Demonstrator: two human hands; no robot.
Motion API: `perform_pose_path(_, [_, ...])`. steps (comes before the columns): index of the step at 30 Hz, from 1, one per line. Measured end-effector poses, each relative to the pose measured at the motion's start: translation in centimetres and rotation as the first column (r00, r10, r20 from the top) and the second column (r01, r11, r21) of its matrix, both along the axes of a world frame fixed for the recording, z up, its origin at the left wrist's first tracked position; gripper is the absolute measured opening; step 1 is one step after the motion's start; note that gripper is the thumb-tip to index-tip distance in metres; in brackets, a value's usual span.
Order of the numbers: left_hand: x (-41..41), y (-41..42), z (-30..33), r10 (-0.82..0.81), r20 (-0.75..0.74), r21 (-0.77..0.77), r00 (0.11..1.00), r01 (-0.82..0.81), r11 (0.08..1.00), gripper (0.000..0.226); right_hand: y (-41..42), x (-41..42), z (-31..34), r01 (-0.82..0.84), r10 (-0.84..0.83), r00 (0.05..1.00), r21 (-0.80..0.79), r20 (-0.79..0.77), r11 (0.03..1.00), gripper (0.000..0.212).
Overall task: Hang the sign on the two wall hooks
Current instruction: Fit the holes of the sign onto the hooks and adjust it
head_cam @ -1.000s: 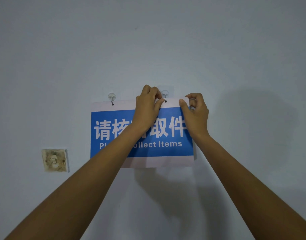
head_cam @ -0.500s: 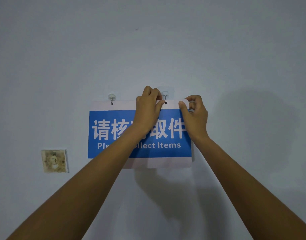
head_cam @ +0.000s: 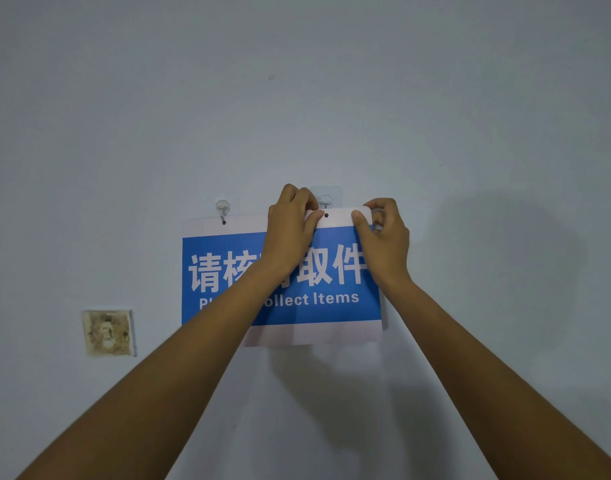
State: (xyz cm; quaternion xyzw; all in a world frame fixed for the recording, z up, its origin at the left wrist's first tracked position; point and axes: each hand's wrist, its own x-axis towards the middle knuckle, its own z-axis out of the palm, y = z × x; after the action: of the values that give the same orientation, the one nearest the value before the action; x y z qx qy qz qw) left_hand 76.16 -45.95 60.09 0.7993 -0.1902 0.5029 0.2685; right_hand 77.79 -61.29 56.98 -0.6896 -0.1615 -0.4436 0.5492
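A blue and white sign (head_cam: 331, 306) with Chinese characters and "Collect Items" lies flat against the wall. Its left hole sits on the left wall hook (head_cam: 222, 207). The right hole is a dark dot just below the right wall hook (head_cam: 324, 201), not on it. My left hand (head_cam: 290, 230) pinches the sign's top edge just left of that hole. At the top right corner, my right hand (head_cam: 383, 237) grips the sign with thumb in front and fingers behind.
A stained, worn square wall plate (head_cam: 108, 332) sits low on the left of the pale wall (head_cam: 470, 98). My two forearms reach up from the bottom of the view and cover part of the sign's lettering.
The sign and both hands have hardly shifted; the right hole stays just under the right hook. The left side hangs on its hook throughout.
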Motion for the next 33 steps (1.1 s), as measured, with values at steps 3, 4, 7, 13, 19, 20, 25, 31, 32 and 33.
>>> perform_pose_path(3, [0.0, -0.1, -0.1, 0.017, -0.005, 0.010, 1.000, -0.017, 1.000, 0.012, 0.0, 0.1, -0.2, 0.000, 0.000, 1.000, 0.002, -0.019, 1.000, 0.033])
perform_pose_path(4, [0.0, -0.1, -0.1, 0.020, -0.008, 0.010, 1.000, -0.020, 1.000, 0.012, 0.0, 0.2, -0.2, 0.002, -0.002, 1.000, 0.003, -0.022, 1.000, 0.033])
perform_pose_path(7, [-0.1, -0.1, -0.2, 0.030, -0.004, 0.007, 1.000, -0.030, 1.000, 0.013, 0.1, 0.2, -0.2, 0.009, -0.009, 1.000, -0.004, -0.026, 1.000, 0.034])
perform_pose_path(13, [-0.9, 0.4, -0.6, 0.223, 0.164, 0.026, 0.961, -0.230, 0.973, 0.009, 0.2, 0.3, -0.4, 0.042, -0.042, 0.999, -0.013, -0.030, 0.999, 0.036])
perform_pose_path(19, [-1.6, 4.0, -2.2, 0.270, 0.157, -0.092, 0.950, -0.258, 0.962, 0.011, 0.6, 0.2, -0.9, 0.092, -0.092, 0.996, -0.033, 0.010, 0.995, 0.034])
perform_pose_path(20, [-1.7, 4.7, -2.5, 0.280, 0.145, -0.126, 0.949, -0.263, 0.957, 0.011, 0.6, 0.2, -0.9, 0.096, -0.096, 0.995, -0.033, 0.011, 0.995, 0.034])
perform_pose_path(25, [-1.9, 7.4, -4.2, 0.346, 0.087, -0.232, 0.934, -0.319, 0.919, 0.017, 0.9, 0.3, -0.9, 0.112, -0.112, 0.994, -0.027, 0.005, 0.993, 0.034])
perform_pose_path(31, [-2.5, 9.4, -5.0, 0.461, 0.039, -0.330, 0.887, -0.424, 0.844, 0.030, 1.0, 0.2, -1.1, 0.128, -0.128, 0.992, -0.034, -0.012, 0.991, 0.034])
perform_pose_path(32, [-2.6, 9.7, -5.2, 0.474, 0.025, -0.354, 0.880, -0.436, 0.828, 0.033, 1.0, 0.2, -1.1, 0.133, -0.134, 0.991, -0.039, -0.014, 0.990, 0.034])
perform_pose_path(33, [-2.6, 10.0, -5.3, 0.482, 0.009, -0.379, 0.876, -0.443, 0.812, 0.036, 1.1, 0.1, -1.2, 0.138, -0.138, 0.990, -0.043, -0.015, 0.990, 0.033])
